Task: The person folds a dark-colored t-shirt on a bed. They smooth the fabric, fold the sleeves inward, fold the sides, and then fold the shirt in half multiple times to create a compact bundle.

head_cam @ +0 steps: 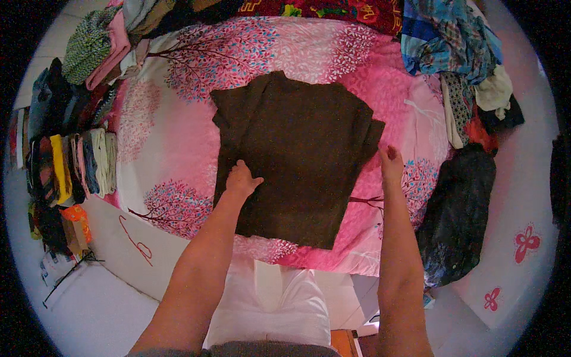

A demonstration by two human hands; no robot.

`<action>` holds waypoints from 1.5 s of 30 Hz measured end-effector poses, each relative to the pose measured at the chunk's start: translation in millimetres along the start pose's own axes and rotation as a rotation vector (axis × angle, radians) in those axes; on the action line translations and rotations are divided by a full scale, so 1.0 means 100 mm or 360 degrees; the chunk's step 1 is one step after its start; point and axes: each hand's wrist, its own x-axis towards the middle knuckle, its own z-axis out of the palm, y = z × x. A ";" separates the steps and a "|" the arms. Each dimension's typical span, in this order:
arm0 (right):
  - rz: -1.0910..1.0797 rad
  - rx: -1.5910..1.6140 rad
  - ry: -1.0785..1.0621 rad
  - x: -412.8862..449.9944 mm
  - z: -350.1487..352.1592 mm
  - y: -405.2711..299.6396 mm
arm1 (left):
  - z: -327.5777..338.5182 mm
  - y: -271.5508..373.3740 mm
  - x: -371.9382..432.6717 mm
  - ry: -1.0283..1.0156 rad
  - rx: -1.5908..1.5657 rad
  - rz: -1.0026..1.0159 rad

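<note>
A dark brown short-sleeved shirt [294, 160] lies spread on the pink tree-print bedsheet [183, 147], its neck end away from me. One side of it looks folded over near the left edge. My left hand [242, 179] rests on the shirt's lower left part, thumb spread from the fingers and nothing visible in its grasp. At the right edge, just below the sleeve, is my right hand [391, 161] with curled fingers. Whether those fingertips pinch any fabric is unclear.
Folded clothes [84, 165] stand in a row along the left. Clothes pile up at the upper left, and blue cloth [450, 44] lies at the upper right. A black bundle [461, 214] sits to the right. A red patterned blanket [321, 10] lies at the far edge.
</note>
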 end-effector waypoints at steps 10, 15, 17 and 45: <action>0.0244 0.0030 -0.0359 0.68 0.36 -0.01 | 0.11 0.02 0.17 -0.0040 0.0072 -0.0097; 0.0057 -0.0170 -0.0086 0.55 0.18 -0.09 | 0.11 -0.11 0.22 -0.0146 0.0107 -0.0187; -0.0081 -0.0437 0.0167 0.56 -0.02 0.06 | 0.14 -0.12 0.28 -0.0127 0.0105 -0.0130; 0.0589 0.0465 -0.0214 -0.34 -0.16 -0.32 | 0.04 -0.08 0.30 -0.0231 0.0077 -0.0076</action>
